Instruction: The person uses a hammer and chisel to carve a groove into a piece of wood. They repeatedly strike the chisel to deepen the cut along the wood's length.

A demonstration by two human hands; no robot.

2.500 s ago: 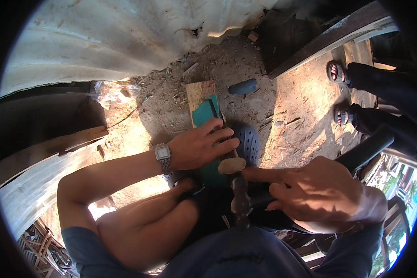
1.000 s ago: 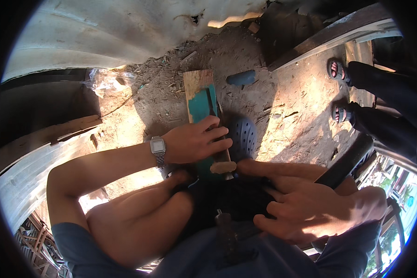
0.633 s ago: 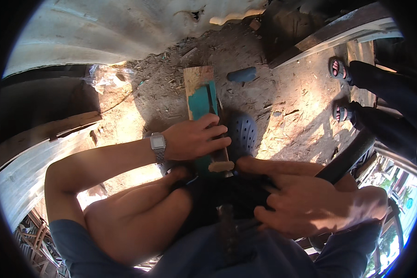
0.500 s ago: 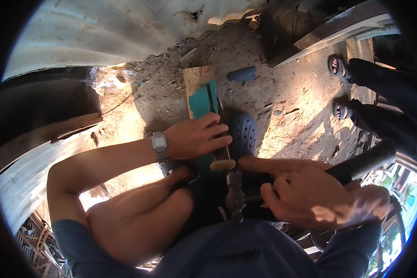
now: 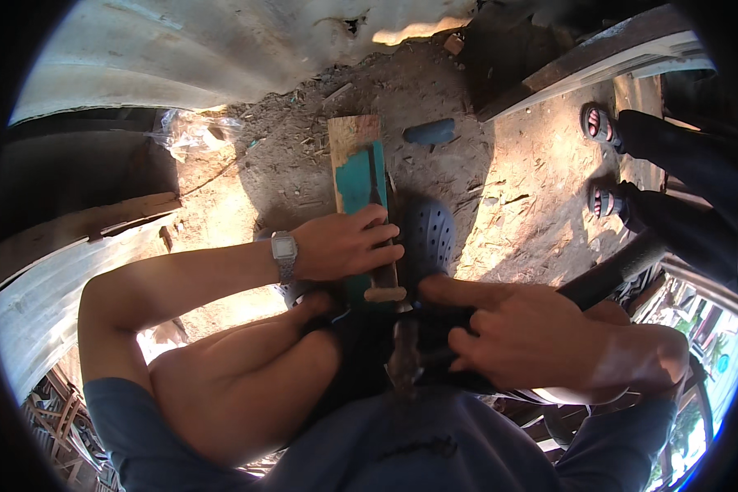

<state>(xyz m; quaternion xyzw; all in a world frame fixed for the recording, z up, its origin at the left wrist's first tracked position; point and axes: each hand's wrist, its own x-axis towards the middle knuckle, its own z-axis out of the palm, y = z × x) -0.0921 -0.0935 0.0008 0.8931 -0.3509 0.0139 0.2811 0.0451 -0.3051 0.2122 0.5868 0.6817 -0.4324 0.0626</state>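
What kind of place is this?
It looks like a rough work yard or open shed, though I can't be sure. There's littered dirt ground, a big wavy sheet, probably metal, and a hammer in the person's right hand.

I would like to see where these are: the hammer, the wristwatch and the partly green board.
Hammer (image 5: 404, 362), head camera view: its metal head.
Wristwatch (image 5: 284, 248), head camera view: its square face.
Board (image 5: 355, 182), head camera view: its green painted surface.
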